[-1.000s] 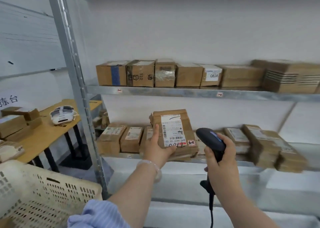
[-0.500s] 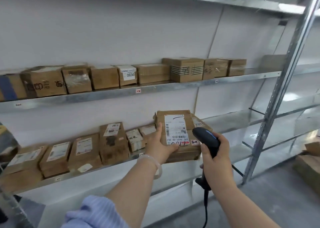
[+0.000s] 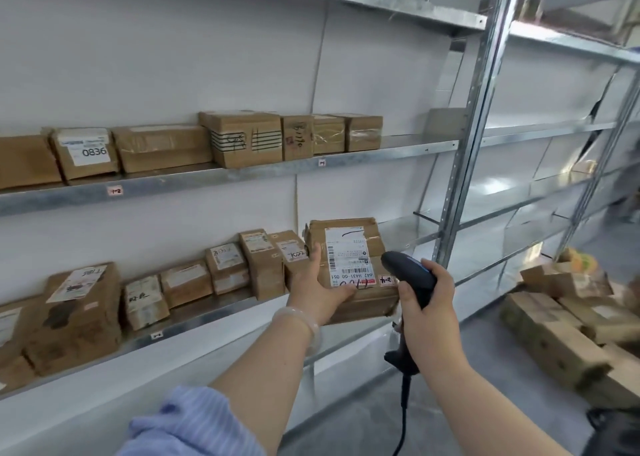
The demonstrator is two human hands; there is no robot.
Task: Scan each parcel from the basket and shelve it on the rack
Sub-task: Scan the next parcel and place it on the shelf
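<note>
My left hand [image 3: 317,289] grips a brown cardboard parcel [image 3: 360,303] from below and the left, with its white shipping label facing me. I hold it in front of the rack's lower shelf [image 3: 207,311], at the right end of a row of parcels. My right hand [image 3: 427,303] is closed on the handle of a black barcode scanner [image 3: 407,273]. The scanner's head sits just right of the parcel's label, and its cable hangs down. The basket is out of view.
The upper shelf [image 3: 194,178] carries a row of boxes, one marked 0836 [image 3: 86,152]. A steel upright [image 3: 464,164] stands right of the parcel. Beyond it, more shelves look bare. Cardboard boxes [image 3: 561,327] are heaped on the floor at the right.
The view has swung right along the rack, leaving the basket and wooden table behind. Both hands keep the parcel and scanner in the same grip; floor boxes have come into view.
</note>
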